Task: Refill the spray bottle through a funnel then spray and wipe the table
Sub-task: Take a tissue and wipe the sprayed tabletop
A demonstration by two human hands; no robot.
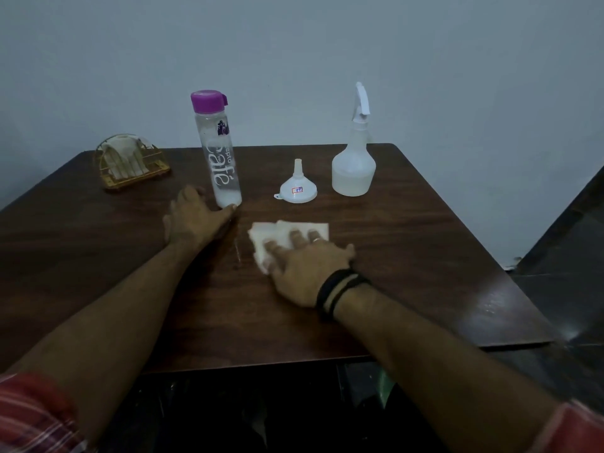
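- Right hand (305,269) lay flat on a white paper napkin (287,235), fingers spread and straight, pressing it against the wooden table (425,256); a ring showed on one finger and dark bands circled the wrist.
- Left hand (192,220) rested palm-down on the table just beside the base of the clear water bottle (222,158), fingers extended and relaxed; a fingertip looked to touch the bottle's foot, but nothing was gripped.
- The napkin sat near the middle of the table, partly hidden under the right hand, its far edge and one corner still showing.
- The water bottle stood upright with its purple cap (207,100) closed, and a little liquid seemed to remain at its bottom.
- A small white funnel (297,189) stood mouth-down, spout up, between the water bottle and the spray bottle (353,165), apart from both.
- The spray bottle stood upright toward the far right, trigger head on, with liquid in its lower body.
- A wire napkin holder (130,165) sat at the far left corner.
- Judging by this layout, refilling looked done and wiping was in hand.
- The napkin would likely be light, soft and easily torn once damp, so flat pressure over a wide area should suit it better than pinching an edge.
- The spray bottle's plastic would probably feel slick if wet; its narrow neck under the trigger seemed the surest hold.
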